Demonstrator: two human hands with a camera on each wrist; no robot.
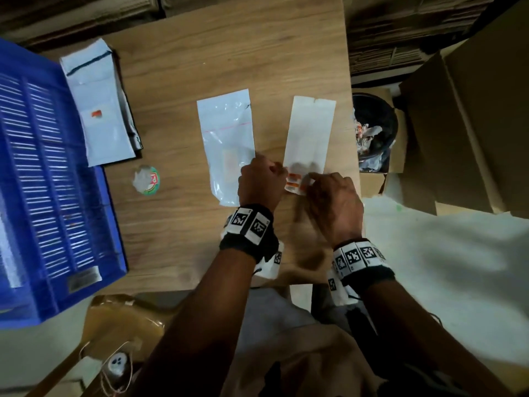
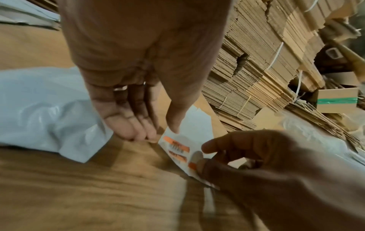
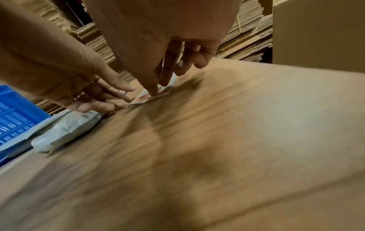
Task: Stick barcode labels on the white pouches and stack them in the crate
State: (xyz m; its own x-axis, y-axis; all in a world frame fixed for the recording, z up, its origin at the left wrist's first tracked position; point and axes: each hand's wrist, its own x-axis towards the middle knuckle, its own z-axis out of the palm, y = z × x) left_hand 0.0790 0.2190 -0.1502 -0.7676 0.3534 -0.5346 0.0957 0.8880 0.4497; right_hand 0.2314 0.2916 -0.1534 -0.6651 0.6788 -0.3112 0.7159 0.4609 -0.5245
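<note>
Right hand: thumb and forefinger pinch the near corner of the label sheet, apparently at an orange-edged barcode label, the other fingers loosely curled; the pinch looks set to peel one label off the backing. Left hand: fingers nearly straight, tips and thumb pressing the sheet's near-left edge against the table, holding nothing; judged purpose is to pin the backing so it does not lift with the label. In the left wrist view two printed labels sit between the two hands, so the sheet's stock is at its near end and most of the strip above is bare backing. The white pouch lies flat just left of the sheet, partly under the left hand's heel, unlabelled as far as can be seen; its place beside the sheet keeps the carry of a sticky label short. A stack of pouches rests against the rim of the blue crate at the far left, top one bearing an orange mark; whether labelled or waiting, cannot tell. Right of the table a dark bin holds crumpled scraps, likely spent backing. A small round tape-like item lies between crate and pouch, untouched. Step judged: peeling, sticking not yet done.
</note>
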